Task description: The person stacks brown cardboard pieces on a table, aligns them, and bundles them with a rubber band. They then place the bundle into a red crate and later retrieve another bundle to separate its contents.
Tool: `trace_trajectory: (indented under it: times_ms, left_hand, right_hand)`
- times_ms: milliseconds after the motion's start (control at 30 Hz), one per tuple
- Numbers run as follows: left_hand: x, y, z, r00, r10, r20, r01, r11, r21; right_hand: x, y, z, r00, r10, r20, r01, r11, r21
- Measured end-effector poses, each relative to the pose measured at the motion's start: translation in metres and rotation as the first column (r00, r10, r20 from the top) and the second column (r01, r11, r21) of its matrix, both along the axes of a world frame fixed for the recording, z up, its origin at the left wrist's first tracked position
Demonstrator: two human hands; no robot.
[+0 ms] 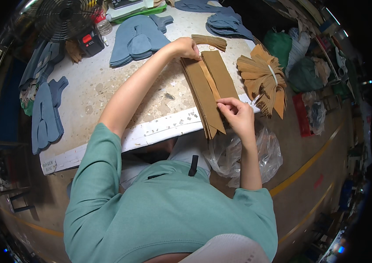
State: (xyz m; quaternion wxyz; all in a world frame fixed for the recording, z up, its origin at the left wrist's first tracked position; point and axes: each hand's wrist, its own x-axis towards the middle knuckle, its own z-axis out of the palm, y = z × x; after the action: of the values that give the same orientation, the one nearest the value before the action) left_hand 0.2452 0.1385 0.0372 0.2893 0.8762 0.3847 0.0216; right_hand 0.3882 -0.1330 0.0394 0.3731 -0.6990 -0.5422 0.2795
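A narrow light-tan leather strip (209, 79) lies lengthwise on brown leather pieces near the table's right edge. My left hand (186, 48) pinches its far end, with the fingers curled down. Close to its near end, my right hand (238, 115) holds the strip between thumb and index finger. Beneath and to the left is a stack of long brown leather pieces (200, 94), whose pointed near ends hang over the table edge. Another brown stack (221, 72) lies along the strip's right side.
A bundle of tan pieces (262, 79), tied with a white band, sits at right. Behind my left hand is a small tan bundle (210, 41). Blue-grey leather stacks (137, 39) occupy the table (151, 105). A fan (65, 15) stands far left; a clear plastic bag (264, 151) hangs below the edge.
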Motion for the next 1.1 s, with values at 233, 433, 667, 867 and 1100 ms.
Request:
trace_trajectory:
  times_ms: [233,433,667,867,1100]
  left_hand:
    - [0.008,0.004,0.003,0.975,-0.044,-0.216,0.026,0.996,-0.085]
    - [0.011,0.005,0.009,0.981,-0.119,-0.152,0.095,0.983,-0.157]
    - [0.002,-0.003,-0.004,0.997,0.006,0.079,0.018,0.954,-0.3]
    - [-0.018,-0.021,0.008,0.877,-0.099,0.469,0.142,0.988,-0.057]
    - [-0.019,-0.048,0.052,0.729,-0.075,0.681,0.183,0.979,-0.088]
  right_hand:
    - [0.013,0.017,0.015,0.98,-0.045,0.192,-0.009,0.961,0.276]
    - [0.026,0.059,0.008,0.996,0.017,0.091,-0.049,0.932,0.359]
    - [0.039,0.128,0.001,0.968,0.139,0.211,-0.2,0.932,0.304]
    - [0.036,0.146,0.013,0.932,0.362,0.036,-0.363,0.93,0.062]
    - [0.025,0.121,0.059,0.951,0.306,-0.044,-0.3,0.948,0.106]
